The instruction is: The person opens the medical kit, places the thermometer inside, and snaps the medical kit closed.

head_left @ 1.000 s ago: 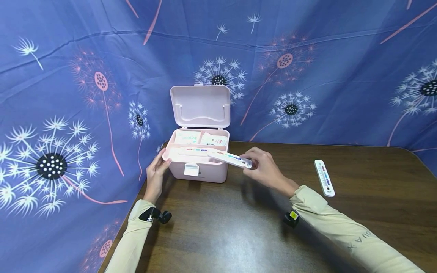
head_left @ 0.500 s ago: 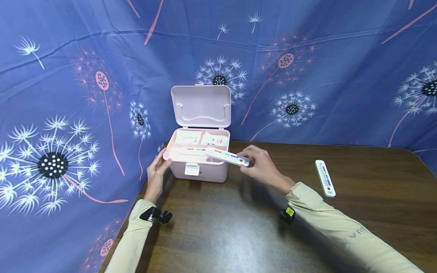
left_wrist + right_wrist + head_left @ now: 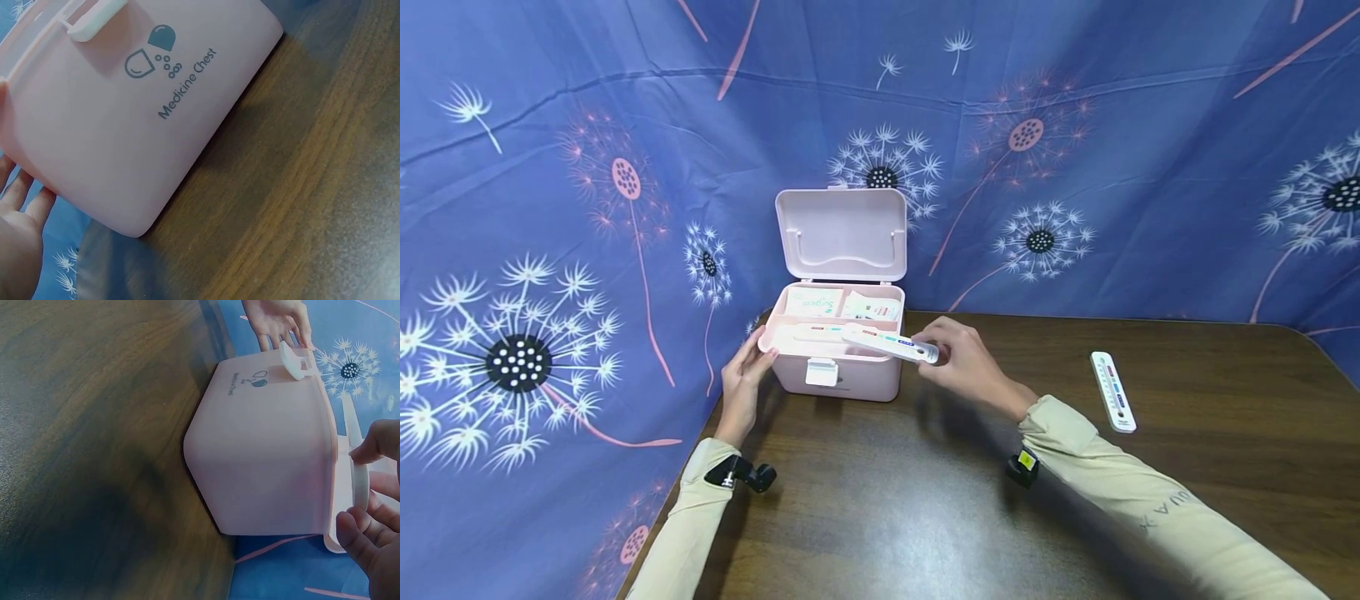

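In the head view a pink medicine chest (image 3: 842, 385) stands with its lid (image 3: 842, 235) raised. My left hand (image 3: 742, 390) grips its front left corner, the thumb by the rim and the fingers along the side. My right hand (image 3: 966, 362) pinches the near end of a white thermometer (image 3: 887, 342) with coloured scale marks. Its far end reaches over the front compartment and overlaps a second white thermometer (image 3: 815, 332) inside. In the right wrist view the held thermometer (image 3: 360, 484) appears edge-on between thumb and fingers.
At the right of the brown wooden table (image 3: 880, 500) lies another thermometer (image 3: 1112, 392). The chest's back compartments hold a white packet marked "Surgical" (image 3: 814, 302) and a second white packet (image 3: 871, 307). A blue dandelion-print cloth (image 3: 962, 150) hangs behind and to the left.
My right hand has moved a little to the left, carrying the thermometer farther over the chest's front compartment. The left hand stays at the chest's corner.
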The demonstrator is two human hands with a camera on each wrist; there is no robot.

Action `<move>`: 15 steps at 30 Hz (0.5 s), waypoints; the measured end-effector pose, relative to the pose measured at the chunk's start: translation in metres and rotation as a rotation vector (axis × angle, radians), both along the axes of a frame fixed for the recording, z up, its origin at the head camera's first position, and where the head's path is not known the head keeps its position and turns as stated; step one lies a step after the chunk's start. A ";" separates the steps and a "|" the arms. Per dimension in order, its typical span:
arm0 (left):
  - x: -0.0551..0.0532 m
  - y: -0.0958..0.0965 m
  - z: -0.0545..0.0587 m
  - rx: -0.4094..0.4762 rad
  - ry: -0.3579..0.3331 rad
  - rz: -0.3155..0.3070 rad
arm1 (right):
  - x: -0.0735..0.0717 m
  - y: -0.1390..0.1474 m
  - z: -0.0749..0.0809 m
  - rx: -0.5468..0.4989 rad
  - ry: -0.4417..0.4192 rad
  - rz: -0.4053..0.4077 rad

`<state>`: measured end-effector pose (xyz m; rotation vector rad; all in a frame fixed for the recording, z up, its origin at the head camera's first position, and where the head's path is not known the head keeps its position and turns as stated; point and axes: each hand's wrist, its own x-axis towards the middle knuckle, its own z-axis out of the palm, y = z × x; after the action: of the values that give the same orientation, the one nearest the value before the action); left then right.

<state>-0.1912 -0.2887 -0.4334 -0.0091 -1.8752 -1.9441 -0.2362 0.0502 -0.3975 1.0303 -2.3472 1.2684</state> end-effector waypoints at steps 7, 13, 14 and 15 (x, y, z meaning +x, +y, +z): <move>-0.001 -0.002 0.003 -0.001 -0.009 -0.016 | -0.002 -0.005 0.003 0.014 0.015 0.016; -0.010 -0.009 -0.007 0.015 -0.021 -0.009 | -0.003 -0.008 0.005 0.032 0.018 0.018; -0.011 -0.010 -0.010 0.017 -0.021 -0.004 | -0.003 -0.009 0.006 0.034 0.019 0.021; -0.012 -0.010 -0.011 0.016 -0.020 0.003 | -0.004 -0.010 0.006 0.040 0.023 0.021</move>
<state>-0.2033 -0.2989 -0.4446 0.0182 -1.8707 -1.9638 -0.2398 0.0404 -0.3912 1.0791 -2.3595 1.2153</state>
